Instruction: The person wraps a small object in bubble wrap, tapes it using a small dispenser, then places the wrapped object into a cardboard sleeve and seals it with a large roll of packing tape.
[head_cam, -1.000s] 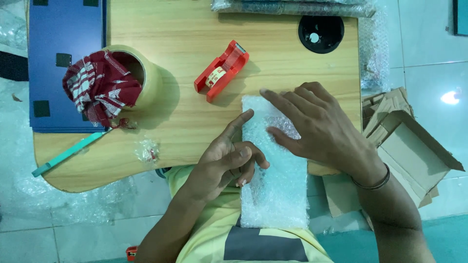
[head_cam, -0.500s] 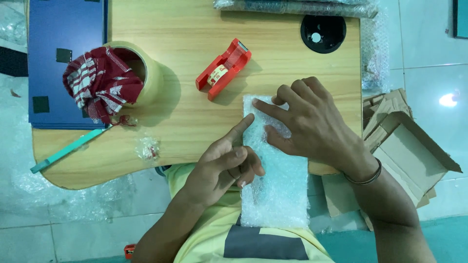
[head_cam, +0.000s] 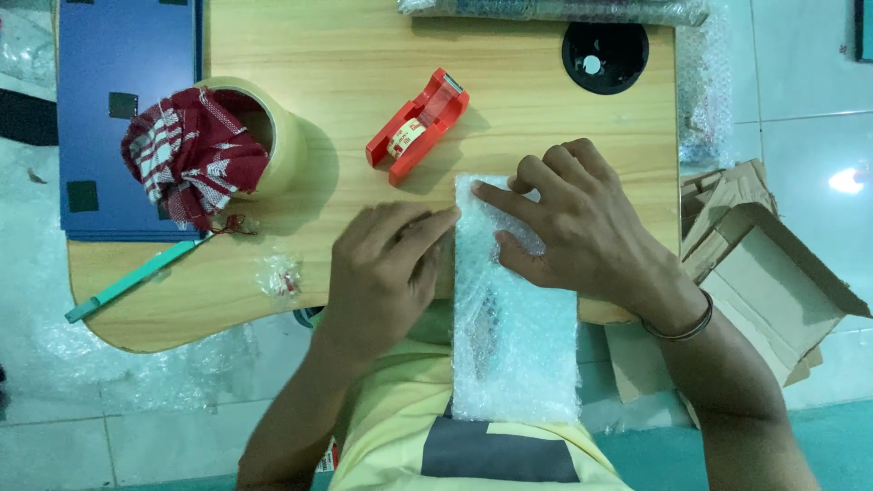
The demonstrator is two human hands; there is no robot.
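From the head view, my left hand [head_cam: 386, 268] lies flat, fingers together, against the left edge of the bubble wrap [head_cam: 509, 318], which overhangs the worktop's [head_cam: 509, 82] near edge. My right hand [head_cam: 573, 227] presses on it, fingers spread. The red tape dispenser [head_cam: 416, 125] sits just beyond.

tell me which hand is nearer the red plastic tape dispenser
Left. The left hand lies just below the red plastic tape dispenser; the right hand sits farther off, to its lower right.
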